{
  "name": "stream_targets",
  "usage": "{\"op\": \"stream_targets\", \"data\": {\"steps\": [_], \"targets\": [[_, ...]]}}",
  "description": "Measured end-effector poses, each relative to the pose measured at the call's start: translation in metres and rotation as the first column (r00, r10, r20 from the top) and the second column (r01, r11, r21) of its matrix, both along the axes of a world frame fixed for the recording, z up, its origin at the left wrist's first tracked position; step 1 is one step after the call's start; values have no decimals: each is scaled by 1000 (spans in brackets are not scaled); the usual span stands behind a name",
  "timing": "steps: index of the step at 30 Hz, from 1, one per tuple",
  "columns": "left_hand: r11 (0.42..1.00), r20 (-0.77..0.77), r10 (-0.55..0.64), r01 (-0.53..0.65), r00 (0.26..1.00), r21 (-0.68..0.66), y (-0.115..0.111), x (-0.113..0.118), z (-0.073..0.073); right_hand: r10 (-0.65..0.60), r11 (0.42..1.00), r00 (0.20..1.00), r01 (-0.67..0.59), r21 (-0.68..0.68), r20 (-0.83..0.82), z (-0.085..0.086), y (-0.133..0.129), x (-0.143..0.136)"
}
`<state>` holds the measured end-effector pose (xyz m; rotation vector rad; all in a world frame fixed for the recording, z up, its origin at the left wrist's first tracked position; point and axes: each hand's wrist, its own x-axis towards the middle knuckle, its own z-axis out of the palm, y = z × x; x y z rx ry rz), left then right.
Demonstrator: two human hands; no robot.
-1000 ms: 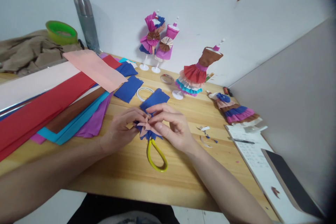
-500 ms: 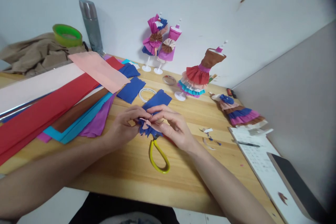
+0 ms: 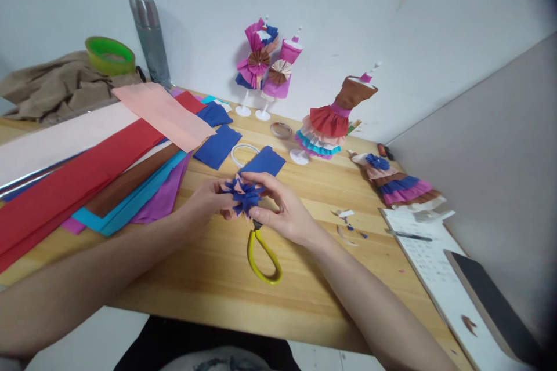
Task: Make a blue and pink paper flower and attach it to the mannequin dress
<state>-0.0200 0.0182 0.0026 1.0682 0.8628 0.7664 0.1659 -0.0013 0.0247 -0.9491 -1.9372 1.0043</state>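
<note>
Left hand [image 3: 211, 200]: fingers bent close together, pinching the left edge of the blue-and-peach flower [image 3: 246, 198].
Right hand [image 3: 285, 208]: forefinger and thumb parted around the flower's right side, holding it by its upper and lower edges.
Flower: between both hands, over the worktop [image 3: 195, 284] – pointed blue petals, some peach toward the upper left.
Yellow handle [image 3: 250, 250]: a loop lying just below the flower, its dark end partly hidden by the right thumb.
Blue piece [image 3: 268, 161]: just beyond the fingers, overlapping a white ring [image 3: 232, 156].
Sheets: at left, a peach one [image 3: 163, 116] across a long red one [image 3: 78, 185].
Dress forms: two [image 3: 256, 64] [image 3: 285, 72] side by side near the wall; a brown-topped one [image 3: 326, 119] farther right.
Ruffled dress [image 3: 394, 181]: lying down at right – near a pen [image 3: 413, 237].
</note>
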Motion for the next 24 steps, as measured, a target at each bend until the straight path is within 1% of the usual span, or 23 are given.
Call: {"op": "stream_targets", "data": {"steps": [3,6,8,9,11,12,13,15,16,18,21,23,24], "targets": [[993,-29,-92,89,995,-81,-4,1,3,-52,995,998,50,-84,-24,-8,2,-5],[982,-30,-134,129,991,-137,-7,3,6,-145,971,985,122,-207,-98,-19,7,-6],[977,-12,-146,142,989,-162,-8,3,7,-157,952,973,104,-289,-168,-21,8,-3],[974,-5,-146,143,989,-174,-8,3,7,-123,952,975,63,-300,-185,-20,8,-2],[970,10,-133,132,991,-203,-8,3,6,-10,969,989,-27,-245,-146,-15,6,1],[968,13,-121,121,993,-218,-8,3,6,39,979,995,-56,-195,-89,-13,5,1],[966,10,-118,117,993,-229,-7,3,5,56,988,998,-59,-144,-27,-11,4,0],[965,0,-129,126,992,-231,-7,3,4,14,996,999,-9,-94,48,-12,3,-3],[964,-9,-144,138,990,-226,-7,2,4,-19,994,999,23,-108,44,-14,3,-5],[964,-42,-169,157,985,-214,-6,2,4,-69,975,997,60,-212,-34,-20,5,-8],[968,-73,-169,151,983,-202,-6,1,4,-136,908,972,44,-416,-194,-27,8,-10],[969,-69,-174,158,982,-192,-5,0,4,-186,867,948,35,-497,-258,-29,10,-10],[968,-67,-178,162,982,-189,-4,0,4,-202,856,940,33,-516,-275,-28,10,-9]]}}
